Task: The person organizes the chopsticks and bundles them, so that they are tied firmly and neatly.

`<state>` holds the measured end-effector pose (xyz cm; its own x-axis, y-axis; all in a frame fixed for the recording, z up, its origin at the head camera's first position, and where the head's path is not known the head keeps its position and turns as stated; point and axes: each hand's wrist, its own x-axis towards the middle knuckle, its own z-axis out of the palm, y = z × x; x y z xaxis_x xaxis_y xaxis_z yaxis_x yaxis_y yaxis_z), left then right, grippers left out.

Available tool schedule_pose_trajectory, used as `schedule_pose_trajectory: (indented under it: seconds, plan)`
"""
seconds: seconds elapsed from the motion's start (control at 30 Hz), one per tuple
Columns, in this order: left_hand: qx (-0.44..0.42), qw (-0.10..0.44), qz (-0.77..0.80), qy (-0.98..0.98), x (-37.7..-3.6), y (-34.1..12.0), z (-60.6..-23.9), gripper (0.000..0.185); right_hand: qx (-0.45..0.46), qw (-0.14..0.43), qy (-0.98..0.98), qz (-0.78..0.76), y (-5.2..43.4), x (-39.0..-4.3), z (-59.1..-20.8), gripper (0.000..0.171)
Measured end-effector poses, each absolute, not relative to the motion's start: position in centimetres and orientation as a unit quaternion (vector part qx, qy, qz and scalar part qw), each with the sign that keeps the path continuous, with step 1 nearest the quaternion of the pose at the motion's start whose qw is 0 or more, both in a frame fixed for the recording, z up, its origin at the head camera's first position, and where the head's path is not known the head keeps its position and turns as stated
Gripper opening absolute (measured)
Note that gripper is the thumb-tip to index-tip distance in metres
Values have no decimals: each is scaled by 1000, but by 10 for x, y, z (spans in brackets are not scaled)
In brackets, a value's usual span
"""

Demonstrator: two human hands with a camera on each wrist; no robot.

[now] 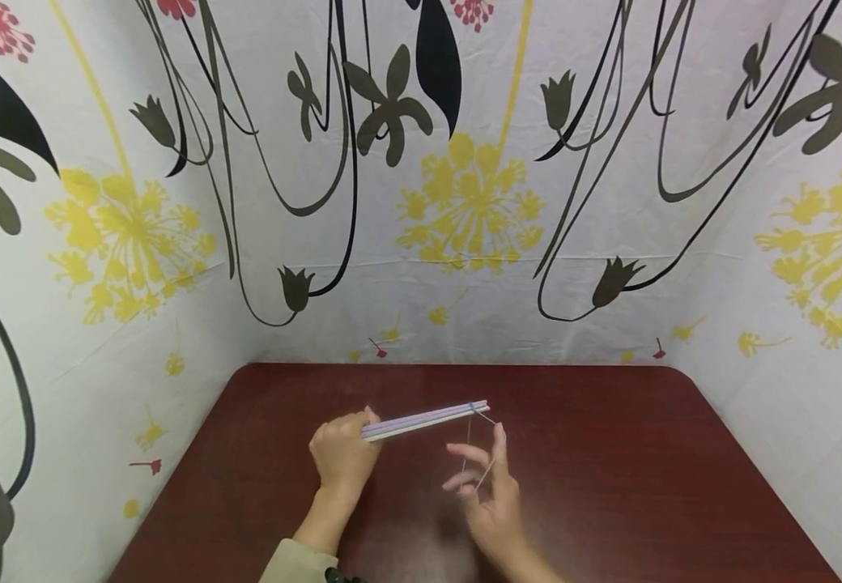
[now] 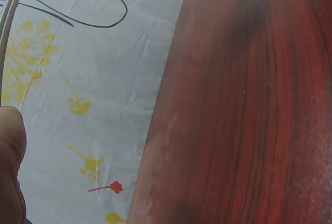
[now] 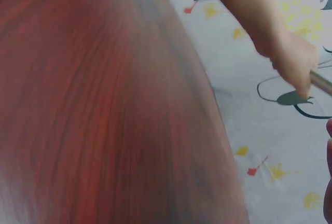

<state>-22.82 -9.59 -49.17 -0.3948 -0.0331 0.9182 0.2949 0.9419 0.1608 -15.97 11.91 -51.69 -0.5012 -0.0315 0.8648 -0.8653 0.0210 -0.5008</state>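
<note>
My left hand [image 1: 346, 453] grips one end of a bundle of long, thin, pale lilac and white sticks [image 1: 424, 420], pointing right and slightly up above the table. Round their far end runs a thin rubber band [image 1: 469, 429], stretched in strands to my right hand [image 1: 495, 506]. That hand has its index finger raised at the band and its other fingers spread among the strands. In the left wrist view the sticks [image 2: 7, 24] show at the edge, beside part of the left hand [image 2: 11, 164]. The right wrist view shows the left hand [image 3: 294, 60] round the stick end [image 3: 320, 82].
Both hands are above a dark red wooden table [image 1: 610, 478] with rounded far corners. A pale cloth [image 1: 465, 324] printed with flowers hangs behind it and along both sides. A light sleeve [image 1: 299, 562] covers part of the left forearm.
</note>
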Motion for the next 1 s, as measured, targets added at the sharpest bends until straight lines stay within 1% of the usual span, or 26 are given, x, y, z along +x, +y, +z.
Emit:
schedule_pose_trajectory:
  seconds: [0.1,0.23,0.33,0.4,0.53,0.63,0.73,0.8,0.87,0.9,1.0]
  plan:
    - [-78,542,-147,-824,-227,-95,-492,43,336,315,-610,644,117,-155,-513,76]
    - [-75,532,-142,-831,-225,-95,-496,42,268,259,-602,706,117,-150,-509,66]
    - [-71,529,-144,-833,-225,-96,-498,41,223,188,-572,767,119,-148,-506,58]
    - [-66,530,-147,-832,-224,-96,-498,41,217,143,-553,791,120,-148,-504,56]
    - [-59,532,-150,-831,-223,-98,-498,41,234,76,-541,804,126,-151,-500,56]
    - [-66,536,-146,-829,-223,-99,-498,42,223,31,-520,824,132,-155,-496,62]
    - [-87,553,-136,-818,-222,-99,-499,41,208,-26,-476,854,140,-162,-492,67]
    - [-111,568,-131,-805,-222,-100,-498,40,221,-56,-451,863,146,-167,-490,68]
    - [-134,579,-130,-793,-222,-100,-497,39,244,-72,-442,860,152,-173,-487,67]
    - [-144,583,-131,-789,-223,-100,-496,38,262,-71,-447,852,155,-175,-485,66]
    - [-162,586,-128,-784,-223,-101,-492,38,297,-44,-491,818,164,-182,-481,55]
